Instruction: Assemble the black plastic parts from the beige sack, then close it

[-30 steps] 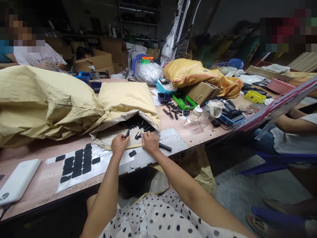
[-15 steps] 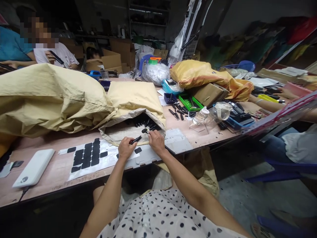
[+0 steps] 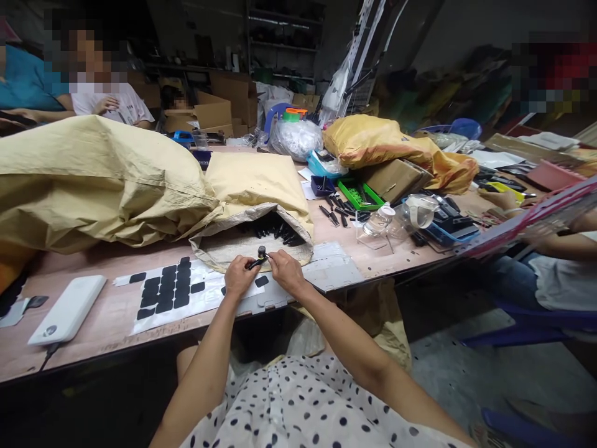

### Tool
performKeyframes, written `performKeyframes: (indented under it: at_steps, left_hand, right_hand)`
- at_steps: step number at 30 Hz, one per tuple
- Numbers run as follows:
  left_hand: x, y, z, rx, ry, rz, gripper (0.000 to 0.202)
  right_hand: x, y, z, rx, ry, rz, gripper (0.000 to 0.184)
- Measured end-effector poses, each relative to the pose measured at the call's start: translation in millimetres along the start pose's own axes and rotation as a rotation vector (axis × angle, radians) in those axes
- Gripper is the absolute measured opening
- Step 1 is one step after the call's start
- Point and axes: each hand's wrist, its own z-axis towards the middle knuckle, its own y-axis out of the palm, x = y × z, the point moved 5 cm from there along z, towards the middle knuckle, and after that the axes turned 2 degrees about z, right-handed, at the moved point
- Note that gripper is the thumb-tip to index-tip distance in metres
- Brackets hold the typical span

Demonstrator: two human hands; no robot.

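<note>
In front of the open sack (image 3: 209, 249), my left hand (image 3: 237, 275) is closed on a slim black handle-like piece (image 3: 254, 264). My right hand (image 3: 285, 272) pinches a small part with a round black head (image 3: 262, 251) and a thin stem, set against the handle's end; its exact kind is too small to tell. Many similar black pieces (image 3: 284, 233) lie inside the sack mouth. A white sheet with black rounded-square pads (image 3: 165, 287) lies on the table left of my hands, and a loose black pad (image 3: 262, 281) is just below them.
A white power bank (image 3: 69, 308) with a cable lies at left. Large full sacks (image 3: 102, 180) cover the table's far left. To the right stand a green tray (image 3: 347, 194), a clear jar (image 3: 380, 221) and scattered black pieces (image 3: 329, 214). Other people sit around.
My right hand has moved left with the round-headed part, bringing it from the sack mouth to the black handle in my left hand. The left hand stays nearly in place.
</note>
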Motion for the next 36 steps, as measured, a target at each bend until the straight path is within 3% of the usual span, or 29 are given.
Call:
performKeyframes:
  at_steps: [5,11,16,22,29,32,36]
  left_hand:
    - [3,-0.2,-1,-0.012,-0.005,0.003,0.013]
    - [7,-3.0,-2,-0.017,-0.031,0.056,0.003]
    - [8,-2.4,-2,-0.011,-0.035,0.032,0.013]
    - [8,-0.4,-3,0.011,-0.035,0.07,0.012]
    - [4,-4.9,-1,-0.042,0.036,-0.034,0.011]
    - [8,-12.4,-13,-0.052,0.119,-0.128,0.015]
    - [18,-20.4,-66,-0.083,0.24,-0.227,0.023]
  right_hand:
    - [-9,-3,-1,0.035,-0.027,0.007,0.029]
    - [-16,7,-8,-0.054,-0.055,0.016,0.029]
    - [5,1,6,0.041,0.013,-0.043,0.03]
    - [35,7,15,0.023,0.094,-0.187,0.028]
    - [36,17,11,0.064,0.051,-0.232,0.027]
    - [36,18,13,0.074,0.045,-0.229,0.027]
    - [37,20,13,0.082,0.048,-0.231,0.027]
